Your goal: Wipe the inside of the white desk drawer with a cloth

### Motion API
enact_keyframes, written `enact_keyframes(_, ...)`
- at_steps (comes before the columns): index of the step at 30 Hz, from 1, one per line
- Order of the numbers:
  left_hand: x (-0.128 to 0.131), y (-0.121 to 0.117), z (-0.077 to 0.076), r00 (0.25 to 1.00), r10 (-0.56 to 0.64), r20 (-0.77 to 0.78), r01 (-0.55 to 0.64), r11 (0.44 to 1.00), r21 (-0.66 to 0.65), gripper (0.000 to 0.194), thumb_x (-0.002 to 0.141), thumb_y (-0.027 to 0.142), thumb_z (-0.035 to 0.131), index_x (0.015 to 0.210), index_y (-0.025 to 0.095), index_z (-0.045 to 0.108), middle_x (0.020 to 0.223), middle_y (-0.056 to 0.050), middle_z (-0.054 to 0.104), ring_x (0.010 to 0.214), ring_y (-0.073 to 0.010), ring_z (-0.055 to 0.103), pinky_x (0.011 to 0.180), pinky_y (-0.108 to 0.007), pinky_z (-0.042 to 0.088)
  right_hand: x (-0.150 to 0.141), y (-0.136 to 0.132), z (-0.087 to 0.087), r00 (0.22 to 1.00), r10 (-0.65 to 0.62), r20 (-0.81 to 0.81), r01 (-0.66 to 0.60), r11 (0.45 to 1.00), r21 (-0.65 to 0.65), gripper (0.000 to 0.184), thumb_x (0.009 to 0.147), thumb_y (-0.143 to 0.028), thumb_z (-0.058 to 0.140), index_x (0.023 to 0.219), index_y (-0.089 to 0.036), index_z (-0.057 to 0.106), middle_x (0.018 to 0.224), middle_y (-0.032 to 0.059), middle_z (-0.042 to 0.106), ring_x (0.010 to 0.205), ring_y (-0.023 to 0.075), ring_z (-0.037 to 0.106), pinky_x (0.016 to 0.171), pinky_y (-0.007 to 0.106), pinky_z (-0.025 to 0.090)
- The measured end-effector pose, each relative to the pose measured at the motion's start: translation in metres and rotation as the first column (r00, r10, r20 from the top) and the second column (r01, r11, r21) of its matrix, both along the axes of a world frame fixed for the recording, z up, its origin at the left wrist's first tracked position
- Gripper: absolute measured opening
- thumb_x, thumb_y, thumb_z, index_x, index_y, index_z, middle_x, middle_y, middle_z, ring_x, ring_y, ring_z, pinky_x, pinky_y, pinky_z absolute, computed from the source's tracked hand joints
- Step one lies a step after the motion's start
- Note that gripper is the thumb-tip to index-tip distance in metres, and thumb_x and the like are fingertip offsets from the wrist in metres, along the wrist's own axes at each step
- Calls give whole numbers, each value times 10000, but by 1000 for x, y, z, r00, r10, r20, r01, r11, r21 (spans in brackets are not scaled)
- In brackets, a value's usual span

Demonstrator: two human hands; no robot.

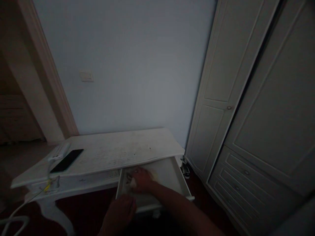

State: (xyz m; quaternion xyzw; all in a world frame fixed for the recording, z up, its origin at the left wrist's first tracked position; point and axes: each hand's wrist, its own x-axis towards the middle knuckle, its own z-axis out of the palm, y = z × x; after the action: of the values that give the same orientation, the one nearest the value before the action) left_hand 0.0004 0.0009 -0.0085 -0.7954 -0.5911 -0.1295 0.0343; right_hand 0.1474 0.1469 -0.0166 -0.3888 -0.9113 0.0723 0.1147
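Note:
A white drawer is pulled out from the right part of a white desk. My right hand reaches into the drawer's left side with its fingers closed. A small white crumpled piece, like tissue or cloth, shows under that hand. Beside the hand, a pale yellowish patch lies on the drawer bottom; its kind is too dim to tell. At the drawer's front left corner, my left hand is curled against the edge, its fingertips partly hidden.
On the desk's left end lie a dark phone and a white power strip with a cable hanging down. A white wardrobe stands on the right. Shoes sit on the dark red floor beside the desk.

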Motion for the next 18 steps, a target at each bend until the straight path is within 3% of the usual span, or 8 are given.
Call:
enact_keyframes(2,-1,0,-1,999,4,40,-4,1000,4,339,1042,244,439,1005,264,775,1055,-50,810,997,-222,759,910,-335,574,21,-1,2,973,217,84,-220,975,32,799,798,-643,791,1472,-282,561,1492,159,580,1320,373,570,1062,531,481)
enact_keyframes(4,0,0,2,998,4,56,-2,999,-37,340,1043,254,435,1008,268,773,1060,-45,811,991,-209,756,900,-315,567,49,2,9,887,423,187,-436,899,34,744,834,-620,775,1469,-292,567,1461,145,603,1289,348,595,1062,498,477)
enact_keyframes(6,0,0,6,999,11,44,-7,997,-82,332,1036,256,443,987,261,771,1062,-50,810,986,-210,755,890,-316,567,79,8,19,805,528,270,-552,834,17,710,845,-599,776,1454,-287,586,1442,144,615,1271,340,607,1059,480,474)
enact_keyframes(7,1,0,7,999,14,30,-11,996,-90,336,1036,253,440,985,255,771,1072,-58,809,994,-216,755,896,-327,570,94,11,24,791,535,295,-564,826,13,704,843,-593,780,1448,-283,595,1444,148,614,1275,344,606,1059,478,472)
enact_keyframes(10,1,0,6,1000,4,-11,-5,998,-67,371,1052,240,412,994,243,779,1066,-74,809,1025,-241,761,935,-379,581,132,23,34,838,449,309,-474,880,6,715,823,-578,804,1442,-277,610,1479,153,596,1308,356,590,1072,478,464)
enact_keyframes(13,-1,1,-3,1000,-11,-23,10,1000,-27,366,1056,235,420,1019,250,784,1094,-74,815,1060,-253,766,968,-408,587,152,33,37,926,284,249,-290,957,-14,745,796,-588,822,1441,-273,623,1505,150,587,1333,356,578,1089,466,456)
enact_keyframes(18,-3,2,-8,999,-17,-29,18,1000,11,350,1045,233,441,1025,254,790,1134,-78,816,1092,-264,763,966,-416,596,145,43,37,993,-14,115,22,997,-77,768,721,-594,873,1406,-311,669,1485,83,634,1356,314,572,1140,395,420)
